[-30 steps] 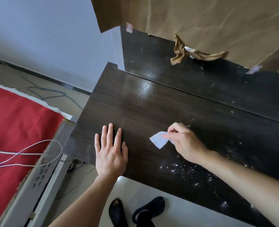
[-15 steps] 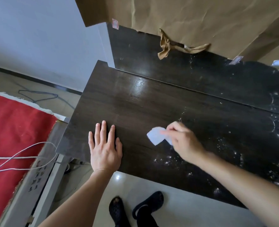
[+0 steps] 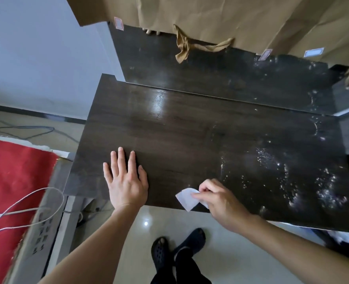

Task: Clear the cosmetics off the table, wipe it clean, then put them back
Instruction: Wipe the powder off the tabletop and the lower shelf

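Table: dark wood top [image 3: 169, 140], glossy on the left half, still speckled with white dusty bits on the right half [image 3: 313, 181].
Left hand: [image 3: 126, 181] flat on the table near its front-left, fingers straight and spread, palm down, not holding anything.
Right hand: [image 3: 216, 197] at the front edge, fingers curled, pinching a small white wipe [image 3: 187, 198].
Wipe: folded, lying on the table right at the front edge, one corner poking just past it.
Cosmetics: none in view on the tabletop.
Other stuff: red cloth [image 3: 11, 181] with white cables [image 3: 26, 210] off to the left, brown paper [image 3: 210, 17] hanging behind, black clogs [image 3: 161, 253] on the tile floor.
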The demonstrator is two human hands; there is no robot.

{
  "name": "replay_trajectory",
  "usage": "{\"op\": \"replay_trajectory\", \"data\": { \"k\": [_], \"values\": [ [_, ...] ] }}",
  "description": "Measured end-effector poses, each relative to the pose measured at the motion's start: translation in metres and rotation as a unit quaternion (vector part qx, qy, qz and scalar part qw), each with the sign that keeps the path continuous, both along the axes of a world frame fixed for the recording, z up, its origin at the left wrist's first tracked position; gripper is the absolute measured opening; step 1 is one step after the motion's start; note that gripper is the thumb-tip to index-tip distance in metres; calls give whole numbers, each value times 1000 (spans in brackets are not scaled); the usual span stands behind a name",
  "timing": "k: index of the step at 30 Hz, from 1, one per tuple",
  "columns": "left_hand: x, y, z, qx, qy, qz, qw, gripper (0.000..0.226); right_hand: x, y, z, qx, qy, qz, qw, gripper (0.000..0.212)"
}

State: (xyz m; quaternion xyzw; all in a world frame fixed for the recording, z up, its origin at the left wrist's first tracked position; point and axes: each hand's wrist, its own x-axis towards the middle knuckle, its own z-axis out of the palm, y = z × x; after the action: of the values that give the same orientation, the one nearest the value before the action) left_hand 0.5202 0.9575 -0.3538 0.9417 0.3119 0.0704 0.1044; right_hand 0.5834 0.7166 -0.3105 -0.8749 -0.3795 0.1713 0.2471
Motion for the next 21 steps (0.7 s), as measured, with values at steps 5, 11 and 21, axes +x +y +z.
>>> {"op": "replay_trajectory", "data": {
  "k": [5, 11, 21],
  "values": [
    [-1, 1, -4, -1, -2, -5, 1000, 49, 79, 34, -3, -12, -94, -190, 977, 37],
    [-2, 3, -6, -5, -8, -11, 1000, 48, -5, 47, -28, 14, -108, -119, 987, 35],
    [-3, 3, -6, -13, -11, -14, 1000, 50, 28, 38, -17, 8, -109, -222, 969, 43]
  ]
}}
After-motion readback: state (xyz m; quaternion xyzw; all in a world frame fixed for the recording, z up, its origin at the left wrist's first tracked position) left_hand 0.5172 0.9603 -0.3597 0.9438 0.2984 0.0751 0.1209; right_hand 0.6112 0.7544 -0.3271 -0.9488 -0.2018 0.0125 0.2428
